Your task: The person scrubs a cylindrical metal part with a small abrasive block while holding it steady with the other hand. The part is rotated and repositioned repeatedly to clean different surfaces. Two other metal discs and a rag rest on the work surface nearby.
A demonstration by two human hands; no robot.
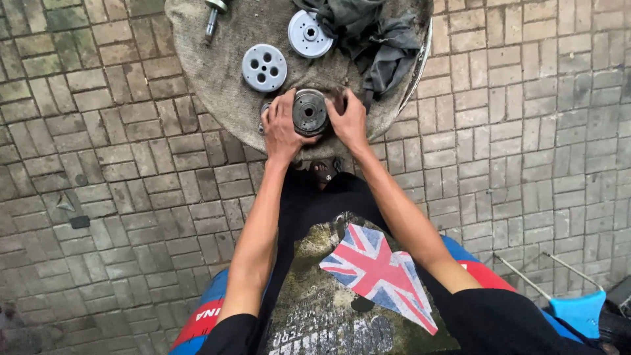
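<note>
On the round burlap-covered stand, the left hand and right hand grip a dark round metal drum from both sides. Just beyond lie two pale grey holed discs, a dark grey rag and a steel bolt

Grey brick paving all around the hands, worn and mottled (darker, mossy toward the far left), flat daylight, a blue stool with thin metal legs near right.

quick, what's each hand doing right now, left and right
Left hand: closed around the left side of the round dark metal part.
Right hand: closed around its right side.
</note>
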